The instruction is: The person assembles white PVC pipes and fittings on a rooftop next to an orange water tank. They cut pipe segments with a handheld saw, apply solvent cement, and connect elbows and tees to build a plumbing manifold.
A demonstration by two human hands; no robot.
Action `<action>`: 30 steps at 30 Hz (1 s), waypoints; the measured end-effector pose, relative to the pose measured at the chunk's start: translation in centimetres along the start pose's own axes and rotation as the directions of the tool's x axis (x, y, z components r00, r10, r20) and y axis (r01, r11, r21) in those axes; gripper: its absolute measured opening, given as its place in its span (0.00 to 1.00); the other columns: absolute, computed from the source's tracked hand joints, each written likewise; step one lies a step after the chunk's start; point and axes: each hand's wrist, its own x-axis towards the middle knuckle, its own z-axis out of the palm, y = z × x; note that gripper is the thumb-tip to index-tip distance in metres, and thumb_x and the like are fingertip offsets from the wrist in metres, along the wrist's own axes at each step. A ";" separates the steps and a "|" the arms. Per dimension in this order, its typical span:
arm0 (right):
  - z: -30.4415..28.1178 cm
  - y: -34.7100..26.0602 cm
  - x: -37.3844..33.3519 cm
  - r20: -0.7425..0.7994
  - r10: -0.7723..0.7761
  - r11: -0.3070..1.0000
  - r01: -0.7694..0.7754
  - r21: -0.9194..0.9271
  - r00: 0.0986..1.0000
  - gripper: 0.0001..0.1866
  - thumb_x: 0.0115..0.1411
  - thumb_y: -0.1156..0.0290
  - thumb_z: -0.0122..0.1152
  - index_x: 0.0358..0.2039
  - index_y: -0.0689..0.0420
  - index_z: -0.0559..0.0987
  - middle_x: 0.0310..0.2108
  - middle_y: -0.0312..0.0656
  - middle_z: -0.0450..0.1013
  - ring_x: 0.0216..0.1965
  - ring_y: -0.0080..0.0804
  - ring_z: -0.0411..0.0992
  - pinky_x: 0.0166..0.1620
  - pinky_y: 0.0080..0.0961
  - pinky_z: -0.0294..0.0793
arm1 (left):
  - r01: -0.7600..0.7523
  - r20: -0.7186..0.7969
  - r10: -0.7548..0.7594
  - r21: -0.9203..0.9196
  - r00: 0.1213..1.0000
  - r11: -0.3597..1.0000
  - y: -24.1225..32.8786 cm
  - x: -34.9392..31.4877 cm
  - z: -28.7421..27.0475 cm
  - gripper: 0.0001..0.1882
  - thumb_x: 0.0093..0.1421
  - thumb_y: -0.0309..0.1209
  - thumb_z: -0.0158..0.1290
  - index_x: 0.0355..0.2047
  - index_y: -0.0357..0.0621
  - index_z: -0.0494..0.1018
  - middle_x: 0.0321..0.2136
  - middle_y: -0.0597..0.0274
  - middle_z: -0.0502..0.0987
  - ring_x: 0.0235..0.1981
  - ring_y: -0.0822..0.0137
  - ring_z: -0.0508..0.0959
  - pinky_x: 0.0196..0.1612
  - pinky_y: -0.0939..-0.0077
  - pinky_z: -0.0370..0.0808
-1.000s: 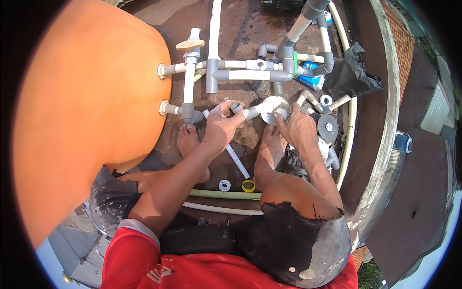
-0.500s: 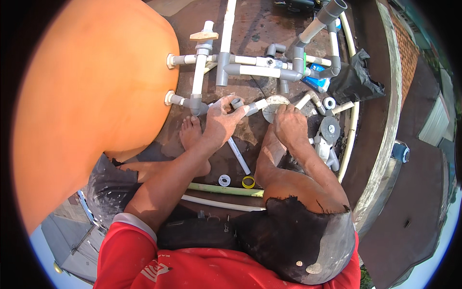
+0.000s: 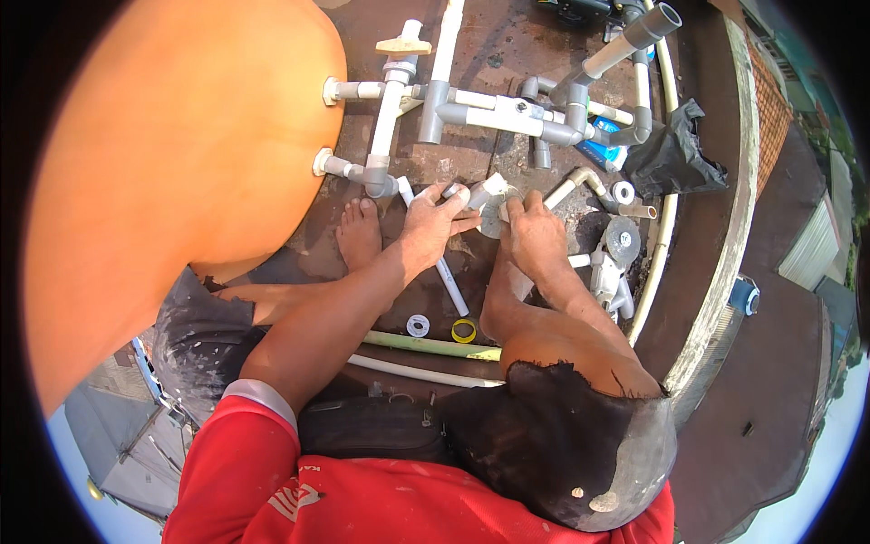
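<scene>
My left hand (image 3: 433,225) is closed round a grey PVC elbow (image 3: 451,190); a short white pipe stub (image 3: 492,186) sticks out of the fitting to the right. Close beside it, my right hand (image 3: 538,238) has its fingers pinched together by the stub's end, over a pale round disc (image 3: 489,220). What lies between those fingertips is hidden. A thin white pipe (image 3: 449,286) lies on the floor under my left wrist. My bare left foot (image 3: 360,231) rests left of that hand.
A large orange tank (image 3: 199,118) fills the left, with a valved pipe assembly (image 3: 385,127) joined to it. Grey and white pipework (image 3: 507,121) stands ahead. To the right lie an angle grinder (image 3: 616,249), a black plastic bag (image 3: 680,150) and a low wall (image 3: 725,245). Tape rolls (image 3: 418,325) lie nearby.
My right hand has shifted slightly left and down, nearer the stub. The elbow has turned in my left hand, and the stub tilts up more. The whole view has shifted a little.
</scene>
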 end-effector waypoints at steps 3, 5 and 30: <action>0.6 0.4 0.2 -0.065 -0.195 0.980 0.192 -0.048 0.979 0.12 0.60 0.75 0.64 0.45 0.59 0.81 0.47 0.52 0.71 0.53 0.52 0.77 0.51 0.47 0.83 | 0.050 -0.031 -0.058 -0.204 0.998 0.978 -1.8 1.5 -0.1 0.22 0.74 0.35 0.62 0.60 0.35 0.70 0.51 0.51 0.80 0.51 0.53 0.84 0.59 0.54 0.83; 0.2 1.0 0.8 -0.082 -0.369 0.929 0.363 -0.077 0.926 0.12 0.60 0.75 0.64 0.45 0.57 0.83 0.49 0.50 0.71 0.55 0.50 0.75 0.54 0.44 0.82 | 0.029 0.007 -0.028 -0.267 1.000 0.963 -1.9 2.6 -1.2 0.22 0.73 0.35 0.63 0.60 0.36 0.70 0.51 0.50 0.80 0.52 0.52 0.83 0.63 0.50 0.78; -2.5 4.7 -3.8 -0.197 0.485 0.402 -0.017 0.916 0.852 0.19 0.70 0.68 0.71 0.56 0.66 0.82 0.43 0.42 0.83 0.41 0.26 0.79 0.44 0.28 0.80 | 0.047 0.073 -0.055 0.114 0.996 0.992 1.0 0.7 -1.2 0.21 0.74 0.35 0.60 0.58 0.29 0.74 0.48 0.52 0.82 0.40 0.64 0.87 0.51 0.64 0.88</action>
